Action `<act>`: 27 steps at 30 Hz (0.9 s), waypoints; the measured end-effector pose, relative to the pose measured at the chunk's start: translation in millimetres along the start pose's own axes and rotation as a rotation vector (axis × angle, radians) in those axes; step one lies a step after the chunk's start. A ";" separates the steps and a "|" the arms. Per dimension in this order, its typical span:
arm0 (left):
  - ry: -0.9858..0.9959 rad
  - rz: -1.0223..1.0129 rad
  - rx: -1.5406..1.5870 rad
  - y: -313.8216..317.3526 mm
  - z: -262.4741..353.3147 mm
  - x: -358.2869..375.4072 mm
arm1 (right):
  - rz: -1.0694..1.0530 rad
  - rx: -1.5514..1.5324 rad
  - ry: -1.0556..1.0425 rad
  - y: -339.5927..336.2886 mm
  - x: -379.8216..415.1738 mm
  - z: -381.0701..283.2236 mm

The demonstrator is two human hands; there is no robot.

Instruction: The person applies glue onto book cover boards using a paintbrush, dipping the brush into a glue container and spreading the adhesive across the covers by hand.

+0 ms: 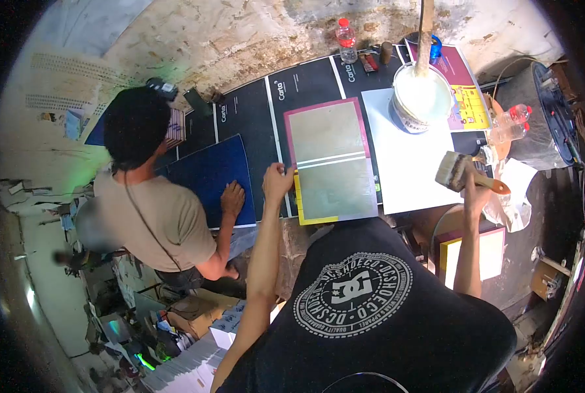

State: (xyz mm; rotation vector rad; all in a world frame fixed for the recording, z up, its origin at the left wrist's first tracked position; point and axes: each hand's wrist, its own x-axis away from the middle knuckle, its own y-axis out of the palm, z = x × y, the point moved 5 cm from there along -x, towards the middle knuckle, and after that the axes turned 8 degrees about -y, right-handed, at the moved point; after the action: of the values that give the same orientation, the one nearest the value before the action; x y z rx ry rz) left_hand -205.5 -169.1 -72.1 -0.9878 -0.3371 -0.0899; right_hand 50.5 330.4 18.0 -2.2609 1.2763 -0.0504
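Observation:
In my right hand (477, 196) is a wide paste brush (455, 171) with an orange-tipped wooden handle, its pale bristles pointing left above the white sheet (407, 177). My left hand (277, 183) is closed with curled fingers, beside the left edge of a flat cover board (335, 190). Whatever those fingers may hold is hidden. The board lies on the table in two greyish panels, split by white strips, with pink, yellow and lilac margins. A white bucket (404, 108) of whitish paste stands on the sheet's far end, a wooden stick (426, 33) rising from it.
To my left, a co-worker (155, 203) rests a hand on a dark blue board (207, 177). Plastic bottles with red caps (347, 42) stand at the back and lie at right. A printed maroon and yellow sheet (469, 98) lies behind the bucket. Black table covering (253, 111) bears white lines.

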 end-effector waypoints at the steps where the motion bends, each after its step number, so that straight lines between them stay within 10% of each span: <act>1: 0.000 0.054 0.070 -1.9 -1.9 -17.6 | 0.036 -0.092 0.067 1.5 3.6 -5.2; 10: -0.023 -0.228 -0.087 -0.1 21.6 -51.3 | -0.124 -0.197 -0.139 163.5 64.4 -102.4; 19: -0.207 -0.648 0.503 12.2 -21.9 -67.0 | -0.416 0.015 -0.092 331.9 148.5 -148.9; 27: -0.189 -0.623 0.576 27.8 -31.1 -78.6 | -0.215 0.206 -0.100 220.3 82.0 -29.6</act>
State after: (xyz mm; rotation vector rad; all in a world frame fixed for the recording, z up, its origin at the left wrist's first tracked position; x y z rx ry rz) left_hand -266.0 -185.6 -135.2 -0.2935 -0.7889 -0.4409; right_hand -85.5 162.0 -78.3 -2.1827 0.9289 -0.1391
